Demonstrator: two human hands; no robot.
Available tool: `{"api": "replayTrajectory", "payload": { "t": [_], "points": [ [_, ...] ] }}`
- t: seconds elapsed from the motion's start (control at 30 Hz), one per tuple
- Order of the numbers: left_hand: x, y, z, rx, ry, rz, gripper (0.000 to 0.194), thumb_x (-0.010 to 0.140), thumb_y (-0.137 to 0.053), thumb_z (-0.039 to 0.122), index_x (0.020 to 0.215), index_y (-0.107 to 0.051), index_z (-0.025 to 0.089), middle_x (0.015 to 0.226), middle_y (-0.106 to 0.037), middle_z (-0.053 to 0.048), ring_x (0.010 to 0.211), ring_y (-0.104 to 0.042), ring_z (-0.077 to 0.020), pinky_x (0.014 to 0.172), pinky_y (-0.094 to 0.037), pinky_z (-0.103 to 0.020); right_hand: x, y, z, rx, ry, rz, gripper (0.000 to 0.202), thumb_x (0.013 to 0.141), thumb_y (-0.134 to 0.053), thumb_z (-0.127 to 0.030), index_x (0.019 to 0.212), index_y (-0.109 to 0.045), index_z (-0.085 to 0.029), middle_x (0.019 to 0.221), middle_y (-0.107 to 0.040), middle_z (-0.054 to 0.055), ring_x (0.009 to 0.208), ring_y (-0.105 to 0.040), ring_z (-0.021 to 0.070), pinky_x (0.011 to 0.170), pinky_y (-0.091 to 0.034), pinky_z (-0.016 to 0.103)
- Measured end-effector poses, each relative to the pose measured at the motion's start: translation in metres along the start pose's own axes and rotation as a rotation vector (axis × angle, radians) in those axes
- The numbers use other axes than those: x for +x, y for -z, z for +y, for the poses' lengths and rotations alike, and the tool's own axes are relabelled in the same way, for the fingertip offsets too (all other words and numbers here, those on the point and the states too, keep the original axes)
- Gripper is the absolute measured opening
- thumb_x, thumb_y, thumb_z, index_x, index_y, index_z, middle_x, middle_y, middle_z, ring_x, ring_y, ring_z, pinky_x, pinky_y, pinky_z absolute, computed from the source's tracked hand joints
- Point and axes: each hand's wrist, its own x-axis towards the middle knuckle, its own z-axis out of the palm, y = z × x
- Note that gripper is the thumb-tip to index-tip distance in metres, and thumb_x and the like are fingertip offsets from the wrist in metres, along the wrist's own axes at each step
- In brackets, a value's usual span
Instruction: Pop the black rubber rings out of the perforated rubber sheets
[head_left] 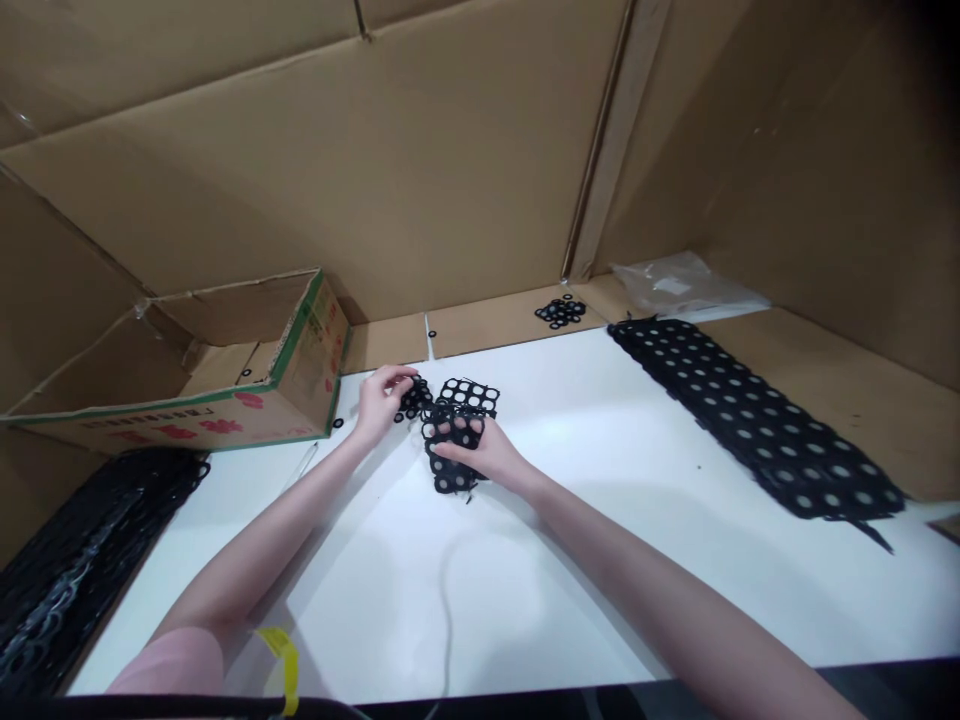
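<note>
Near the middle of the white table, my right hand [491, 452] grips a black sheet with rows of round holes [446, 474], thumb on top and fingers seen through the holes. Behind it lies another piece of holed black sheet [471, 395]. My left hand [381, 400] is just to the left, its fingers bent together over a small pile of black rings [414, 398]. Whether a ring is between those fingertips is too small to tell.
An open cardboard box [202, 420] stands at the left, with black material [82, 560] before it. At the right lies a long black holed strip [750, 420]. Loose rings [560, 312] and a clear plastic bag [682, 283] lie at the back by the cardboard wall [465, 170].
</note>
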Motion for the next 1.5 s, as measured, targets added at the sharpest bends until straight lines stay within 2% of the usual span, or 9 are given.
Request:
{"api": "replayTrajectory", "payload": {
  "t": [0.1, 0.27, 0.43, 0.53, 0.7, 0.87, 1.03, 1.33, 1.5],
  "points": [
    [-0.011, -0.001, 0.005, 0.078, -0.105, -0.042, 0.01, 0.076, -0.066, 0.022, 0.082, -0.073, 0.018, 0.098, -0.068, -0.008, 0.096, -0.061, -0.022, 0.087, -0.046, -0.036, 0.001, 0.002, -0.001, 0.023, -0.032, -0.009, 0.04, 0.059, -0.079, -0.037, 0.09, -0.066, -0.016, 0.091, -0.07, 0.006, 0.087, -0.064, 0.0221, 0.08, -0.051, 0.037],
    [-0.03, -0.004, 0.018, -0.007, -0.226, -0.29, 0.013, 0.084, -0.062, 0.026, 0.087, -0.072, 0.018, 0.083, -0.067, -0.006, 0.079, -0.061, -0.0174, 0.074, -0.048, -0.03, 0.003, 0.005, 0.0, -0.036, -0.005, 0.007, 0.037, 0.059, -0.078, -0.037, 0.086, -0.064, -0.015, 0.085, -0.069, 0.005, 0.084, -0.063, 0.0214, 0.078, -0.049, 0.034],
    [-0.031, -0.002, 0.023, 0.062, -0.136, -0.107, 0.011, 0.082, -0.063, 0.024, 0.085, -0.072, 0.018, 0.086, -0.067, -0.005, 0.083, -0.062, -0.0186, 0.076, -0.048, -0.031, 0.006, 0.007, 0.007, -0.055, 0.002, -0.031, 0.032, 0.064, -0.073, -0.042, 0.075, -0.06, -0.015, 0.072, -0.064, 0.002, 0.07, -0.06, 0.0187, 0.065, -0.047, 0.03],
    [-0.038, -0.002, 0.03, 0.135, -0.216, -0.001, 0.015, 0.086, -0.059, 0.024, 0.094, -0.071, 0.019, 0.097, -0.064, -0.007, 0.096, -0.059, -0.0206, 0.086, -0.047, -0.035, 0.007, 0.007, 0.01, -0.048, 0.02, -0.014, 0.033, 0.066, -0.07, -0.046, 0.069, -0.057, -0.016, 0.067, -0.061, 0.001, 0.065, -0.056, 0.0166, 0.059, -0.044, 0.027],
    [-0.055, -0.015, 0.039, 0.162, -0.51, -0.277, 0.021, 0.089, -0.057, 0.025, 0.106, -0.068, 0.021, 0.098, -0.067, -0.009, 0.091, -0.06, -0.0203, 0.082, -0.049, -0.036, 0.009, 0.007, 0.011, -0.13, 0.08, -0.013, 0.035, 0.071, -0.065, -0.045, 0.057, -0.048, -0.017, 0.054, -0.048, -0.003, 0.055, -0.044, 0.0108, 0.05, -0.033, 0.022],
    [-0.053, -0.027, 0.033, 0.248, -0.539, -0.265, 0.017, 0.09, -0.056, 0.025, 0.1, -0.068, 0.018, 0.09, -0.067, -0.008, 0.084, -0.061, -0.0194, 0.076, -0.049, -0.034, 0.007, 0.004, 0.01, -0.256, 0.102, 0.009, 0.018, 0.073, -0.055, -0.031, 0.063, -0.049, -0.018, 0.059, -0.049, -0.003, 0.058, -0.043, 0.0115, 0.055, -0.033, 0.024],
    [-0.047, -0.028, 0.029, 0.295, -0.655, -0.317, 0.021, 0.092, -0.051, 0.022, 0.104, -0.067, 0.018, 0.093, -0.067, -0.009, 0.084, -0.061, -0.0185, 0.075, -0.05, -0.032, 0.006, 0.004, 0.008, -0.238, 0.1, -0.036, 0.017, 0.074, -0.052, -0.034, 0.071, -0.05, -0.018, 0.067, -0.051, -0.001, 0.063, -0.045, 0.0135, 0.06, -0.036, 0.026],
    [-0.05, -0.036, 0.03, 0.198, -0.489, -0.256, 0.03, 0.092, -0.036, 0.012, 0.09, -0.066, 0.015, 0.077, -0.06, -0.006, 0.071, -0.057, -0.0154, 0.064, -0.047, -0.026, 0.01, 0.002, 0.016, -0.202, 0.028, 0.088, 0.025, 0.069, -0.054, -0.028, 0.056, -0.032, -0.022, 0.054, -0.03, -0.005, 0.052, -0.029, 0.0108, 0.053, -0.024, 0.026],
    [-0.04, -0.039, 0.03, 0.144, -0.3, -0.234, 0.024, 0.087, -0.043, 0.012, 0.074, -0.064, 0.017, 0.073, -0.063, -0.003, 0.069, -0.059, -0.015, 0.066, -0.045, -0.026, 0.008, 0.0, 0.01, -0.167, 0.052, 0.036, 0.01, 0.069, -0.052, -0.023, 0.06, -0.047, -0.019, 0.058, -0.048, -0.003, 0.058, -0.045, 0.0134, 0.058, -0.033, 0.026]
  ]
}}
